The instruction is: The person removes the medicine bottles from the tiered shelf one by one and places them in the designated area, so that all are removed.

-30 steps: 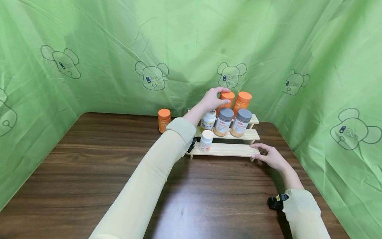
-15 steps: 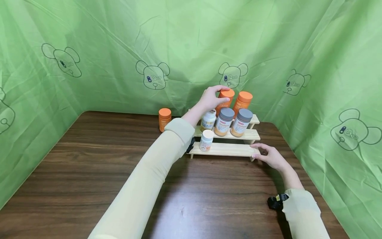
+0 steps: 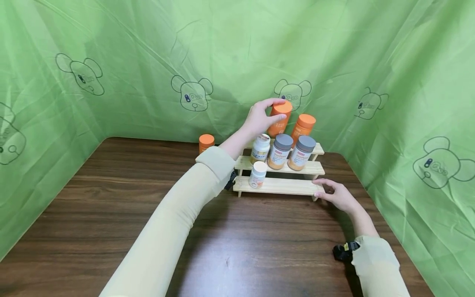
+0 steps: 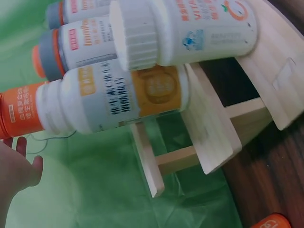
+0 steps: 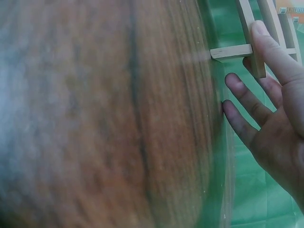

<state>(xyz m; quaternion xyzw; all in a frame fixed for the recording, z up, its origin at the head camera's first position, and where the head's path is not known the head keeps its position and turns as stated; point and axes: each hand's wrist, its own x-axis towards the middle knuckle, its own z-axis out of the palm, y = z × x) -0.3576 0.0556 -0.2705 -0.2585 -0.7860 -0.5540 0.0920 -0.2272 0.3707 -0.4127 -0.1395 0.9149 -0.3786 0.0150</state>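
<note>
My left hand (image 3: 259,119) grips an orange bottle (image 3: 281,119) near its lid, raised over the top tier of the wooden tiered rack (image 3: 289,186). In the left wrist view the orange bottle (image 4: 21,110) shows at the left edge, behind a white bottle with a yellow label (image 4: 114,97). My right hand (image 3: 337,195) pinches the right end of the lowest tier between thumb and fingers. The right wrist view has the thumb on one face of that plank (image 5: 256,57). A second orange bottle (image 3: 303,128) stands on the top tier.
Two grey-lidded bottles (image 3: 280,152) and the yellow-labelled white bottle (image 3: 260,147) fill the middle tier. One small white bottle (image 3: 257,175) stands at the lowest tier's left. Another orange bottle (image 3: 206,142) is on the table (image 3: 122,198), partly behind my left sleeve. Green cloth (image 3: 230,49) hangs around the table.
My left hand has lifted the orange bottle upward from among the others on the top tier. My right hand has stayed at the rack's end.
</note>
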